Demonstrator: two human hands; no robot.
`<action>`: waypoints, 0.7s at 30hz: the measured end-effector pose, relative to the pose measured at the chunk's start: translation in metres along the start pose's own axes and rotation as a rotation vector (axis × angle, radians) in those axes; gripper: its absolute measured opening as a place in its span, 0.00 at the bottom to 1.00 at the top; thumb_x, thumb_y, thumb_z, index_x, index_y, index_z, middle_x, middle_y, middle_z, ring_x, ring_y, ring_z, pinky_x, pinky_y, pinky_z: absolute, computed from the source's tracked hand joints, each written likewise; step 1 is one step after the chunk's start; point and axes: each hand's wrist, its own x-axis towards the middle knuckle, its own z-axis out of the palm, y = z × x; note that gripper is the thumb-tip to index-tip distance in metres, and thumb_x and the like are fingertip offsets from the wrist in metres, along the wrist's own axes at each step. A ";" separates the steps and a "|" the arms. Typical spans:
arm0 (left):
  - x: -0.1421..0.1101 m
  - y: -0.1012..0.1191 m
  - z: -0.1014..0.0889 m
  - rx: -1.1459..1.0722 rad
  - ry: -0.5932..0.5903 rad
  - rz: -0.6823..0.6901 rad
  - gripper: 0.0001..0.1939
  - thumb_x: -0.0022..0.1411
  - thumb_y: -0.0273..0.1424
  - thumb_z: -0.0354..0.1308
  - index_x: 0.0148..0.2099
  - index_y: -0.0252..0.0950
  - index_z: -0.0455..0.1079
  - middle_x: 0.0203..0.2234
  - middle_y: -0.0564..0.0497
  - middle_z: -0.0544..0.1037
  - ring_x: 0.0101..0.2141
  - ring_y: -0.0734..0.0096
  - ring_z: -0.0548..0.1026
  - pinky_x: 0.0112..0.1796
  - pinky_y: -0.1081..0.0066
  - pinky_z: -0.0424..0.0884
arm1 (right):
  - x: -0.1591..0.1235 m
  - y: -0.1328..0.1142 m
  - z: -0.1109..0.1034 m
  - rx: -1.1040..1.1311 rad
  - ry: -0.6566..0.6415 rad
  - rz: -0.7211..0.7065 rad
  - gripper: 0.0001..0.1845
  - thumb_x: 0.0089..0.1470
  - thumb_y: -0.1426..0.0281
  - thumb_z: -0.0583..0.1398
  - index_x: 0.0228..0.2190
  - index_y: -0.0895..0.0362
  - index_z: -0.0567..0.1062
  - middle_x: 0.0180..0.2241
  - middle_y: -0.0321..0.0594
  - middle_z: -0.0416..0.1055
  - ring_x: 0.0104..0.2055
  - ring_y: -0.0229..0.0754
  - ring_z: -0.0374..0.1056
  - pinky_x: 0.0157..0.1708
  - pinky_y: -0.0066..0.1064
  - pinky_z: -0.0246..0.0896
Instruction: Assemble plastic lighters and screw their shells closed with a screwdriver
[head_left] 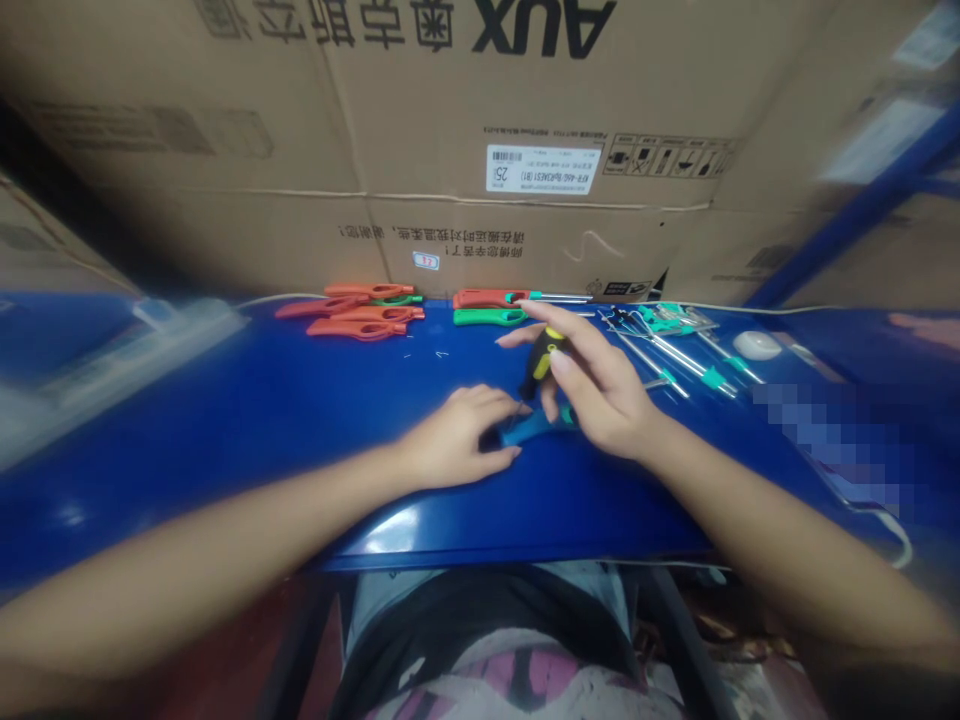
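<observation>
My right hand is closed round a stubby black and yellow screwdriver handle, tilted above the table. A blue lighter body with a teal piece at its right end lies under it. At its left end, my left hand curls thumb and fingers round the blue body. The screwdriver's lower end is close to my left fingertips; its tip is too blurred to make out. Behind my hands are a red lighter with a metal tube and a green lighter body, partly hidden by my right fingers.
Orange and red lighter bodies lie in a pile at the back left. Metal tubes with teal parts lie to the right, near a white round object. A cardboard wall closes off the blue table's far edge.
</observation>
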 end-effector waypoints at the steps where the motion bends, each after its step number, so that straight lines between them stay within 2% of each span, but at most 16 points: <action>1: 0.000 0.000 0.000 -0.001 -0.001 0.001 0.21 0.64 0.35 0.61 0.58 0.39 0.70 0.50 0.46 0.77 0.52 0.56 0.73 0.54 0.57 0.65 | 0.000 -0.002 0.000 0.042 -0.014 0.021 0.24 0.70 0.68 0.50 0.65 0.51 0.62 0.51 0.45 0.76 0.23 0.32 0.70 0.24 0.28 0.71; 3: 0.000 0.000 0.000 -0.005 0.006 0.005 0.20 0.64 0.35 0.61 0.57 0.38 0.70 0.50 0.46 0.77 0.52 0.56 0.73 0.54 0.57 0.64 | 0.001 -0.004 -0.001 -0.015 0.048 -0.018 0.21 0.67 0.67 0.55 0.60 0.51 0.69 0.45 0.42 0.79 0.26 0.35 0.73 0.26 0.28 0.72; 6: 0.000 0.000 0.000 -0.006 0.013 0.005 0.20 0.64 0.35 0.61 0.57 0.37 0.70 0.51 0.45 0.77 0.53 0.56 0.73 0.55 0.57 0.64 | 0.001 -0.003 -0.003 -0.246 0.185 -0.181 0.18 0.59 0.66 0.65 0.51 0.51 0.78 0.34 0.38 0.80 0.27 0.38 0.73 0.29 0.30 0.72; 8: 0.000 0.000 0.001 -0.002 0.014 0.001 0.20 0.64 0.35 0.61 0.56 0.37 0.70 0.50 0.45 0.77 0.52 0.56 0.73 0.55 0.57 0.64 | 0.000 -0.003 -0.003 -0.294 0.188 -0.219 0.18 0.60 0.67 0.64 0.52 0.51 0.77 0.36 0.39 0.81 0.28 0.38 0.74 0.31 0.31 0.73; 11: -0.001 0.000 0.000 0.000 0.006 0.001 0.21 0.64 0.35 0.61 0.58 0.39 0.70 0.51 0.45 0.77 0.53 0.56 0.73 0.55 0.57 0.64 | 0.001 -0.004 -0.001 -0.132 0.110 -0.110 0.20 0.66 0.71 0.55 0.57 0.53 0.72 0.47 0.44 0.79 0.40 0.40 0.77 0.34 0.31 0.74; 13: -0.001 0.000 0.000 -0.002 0.002 -0.001 0.22 0.64 0.35 0.61 0.59 0.40 0.69 0.52 0.45 0.77 0.54 0.56 0.72 0.55 0.56 0.63 | 0.002 -0.004 0.000 -0.022 0.093 -0.041 0.18 0.67 0.71 0.54 0.55 0.54 0.73 0.46 0.44 0.78 0.42 0.41 0.76 0.32 0.30 0.73; 15: -0.001 0.000 0.000 -0.002 -0.001 -0.005 0.22 0.64 0.35 0.61 0.59 0.40 0.69 0.52 0.46 0.77 0.53 0.56 0.72 0.56 0.56 0.63 | 0.004 -0.003 -0.001 -0.054 0.153 -0.053 0.13 0.63 0.68 0.60 0.49 0.54 0.77 0.39 0.42 0.79 0.37 0.40 0.75 0.31 0.30 0.71; 17: 0.000 0.000 0.000 -0.005 -0.002 -0.007 0.21 0.64 0.35 0.61 0.59 0.39 0.69 0.50 0.46 0.77 0.53 0.56 0.73 0.55 0.56 0.64 | 0.005 -0.001 -0.002 -0.173 0.216 -0.126 0.11 0.58 0.66 0.65 0.44 0.53 0.80 0.36 0.41 0.79 0.30 0.39 0.71 0.30 0.31 0.70; 19: 0.000 0.000 0.000 -0.011 0.000 -0.004 0.21 0.64 0.35 0.61 0.59 0.38 0.70 0.49 0.46 0.77 0.53 0.56 0.73 0.55 0.57 0.64 | 0.005 0.001 -0.004 -0.232 0.217 -0.170 0.13 0.59 0.65 0.65 0.46 0.53 0.80 0.37 0.42 0.79 0.28 0.38 0.68 0.30 0.32 0.69; 21: 0.000 0.000 0.000 -0.012 -0.003 -0.003 0.21 0.64 0.35 0.61 0.59 0.38 0.70 0.49 0.46 0.77 0.52 0.56 0.73 0.55 0.57 0.65 | 0.004 0.001 -0.004 -0.155 0.150 -0.114 0.17 0.65 0.66 0.58 0.53 0.53 0.76 0.42 0.44 0.78 0.26 0.36 0.68 0.28 0.32 0.69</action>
